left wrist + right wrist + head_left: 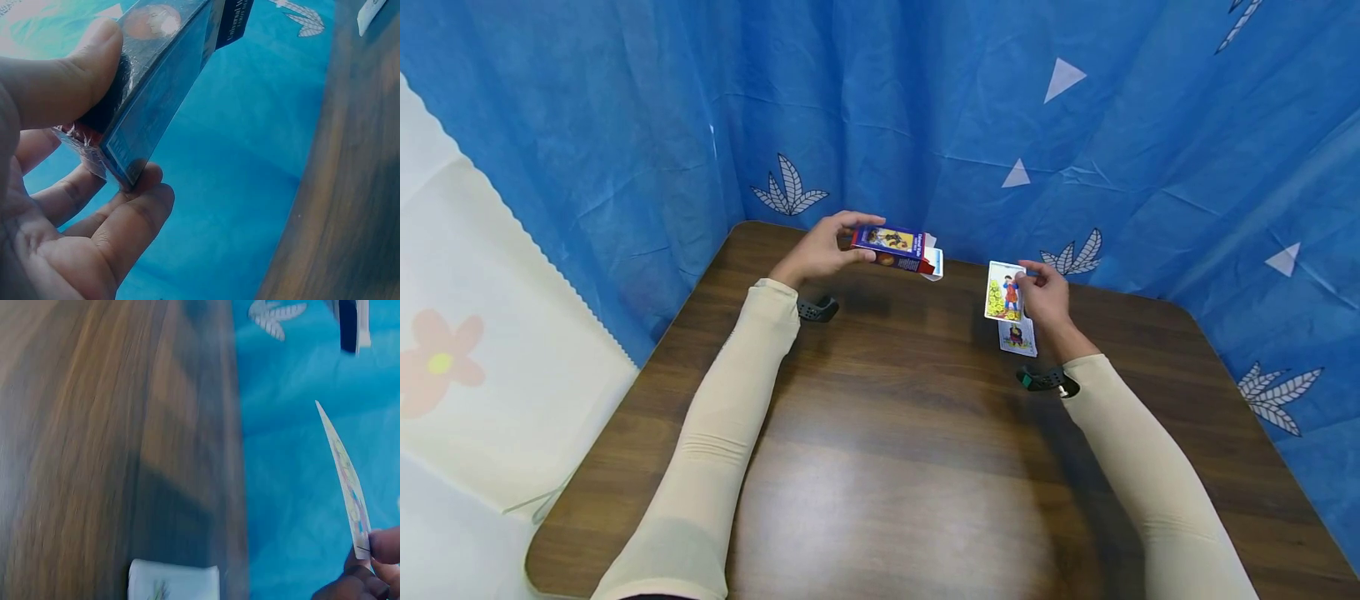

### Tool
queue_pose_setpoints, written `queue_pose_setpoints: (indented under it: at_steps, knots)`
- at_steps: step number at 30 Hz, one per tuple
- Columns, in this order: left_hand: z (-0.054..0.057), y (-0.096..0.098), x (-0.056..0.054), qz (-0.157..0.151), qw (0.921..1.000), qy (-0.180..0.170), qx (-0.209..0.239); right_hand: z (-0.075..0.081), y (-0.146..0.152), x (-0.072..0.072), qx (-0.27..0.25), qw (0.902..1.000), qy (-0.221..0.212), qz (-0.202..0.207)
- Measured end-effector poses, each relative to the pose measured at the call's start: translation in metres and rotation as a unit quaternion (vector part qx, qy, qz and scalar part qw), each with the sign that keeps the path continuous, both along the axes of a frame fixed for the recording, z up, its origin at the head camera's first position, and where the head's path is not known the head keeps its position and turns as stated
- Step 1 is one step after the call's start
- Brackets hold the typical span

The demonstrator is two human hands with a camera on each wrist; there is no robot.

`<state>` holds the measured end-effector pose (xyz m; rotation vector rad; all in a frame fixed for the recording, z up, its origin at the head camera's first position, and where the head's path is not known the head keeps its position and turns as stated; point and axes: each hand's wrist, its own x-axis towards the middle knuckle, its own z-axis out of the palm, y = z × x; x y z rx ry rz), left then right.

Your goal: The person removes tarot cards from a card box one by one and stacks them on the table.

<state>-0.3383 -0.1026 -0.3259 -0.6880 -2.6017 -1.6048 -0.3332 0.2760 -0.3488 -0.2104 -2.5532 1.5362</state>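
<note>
My left hand (824, 247) grips a blue and red card box (891, 242) by its closed end, thumb on one side and fingers on the other. The box is raised above the far part of the table, and its open end with white flaps points right. In my right hand (1047, 293) a tarot card (1004, 292) is pinched between thumb and fingers, showing a figure in red beside yellow discs. Edge-on, the same card (347, 481) looks slightly bent in the right wrist view. Beneath it another card (1018, 340) lies face up on the table, partly covered from the head view.
The brown wooden table (895, 467) has its far edge against a blue curtain (880, 108) with leaf and triangle prints. A pale cloth with a flower print (467, 350) hangs at the left. Dark wrist devices (1047, 380) sit below both hands.
</note>
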Motion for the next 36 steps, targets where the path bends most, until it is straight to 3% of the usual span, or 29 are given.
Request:
queue_pose_setpoints:
  at_steps: [13, 23, 29, 36]
  knots:
    - [-0.001, 0.001, 0.000, 0.003, 1.0000, -0.006, -0.002, -0.034, 0.042, -0.012, 0.056, 0.9914, -0.118, -0.007]
    - [-0.001, 0.001, 0.000, 0.004, 0.9999, -0.002, -0.010, -0.053, 0.048, -0.015, 0.069, 0.9882, -0.136, -0.015]
    - [-0.002, 0.001, 0.000, 0.007, 0.9999, -0.006, -0.010, -0.055, 0.046, -0.016, 0.080, 0.9874, -0.134, -0.027]
    - [-0.001, 0.001, 0.000, 0.007, 0.9998, -0.015, -0.008, -0.055, 0.046, -0.017, 0.128, 0.9805, -0.146, -0.030]
